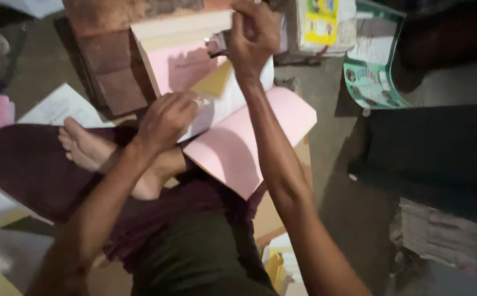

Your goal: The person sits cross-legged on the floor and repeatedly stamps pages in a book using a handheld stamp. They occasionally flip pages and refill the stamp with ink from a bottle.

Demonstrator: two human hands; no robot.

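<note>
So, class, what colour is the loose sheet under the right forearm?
Pink sheet, seen best in the head view, under the right arm.
</note>
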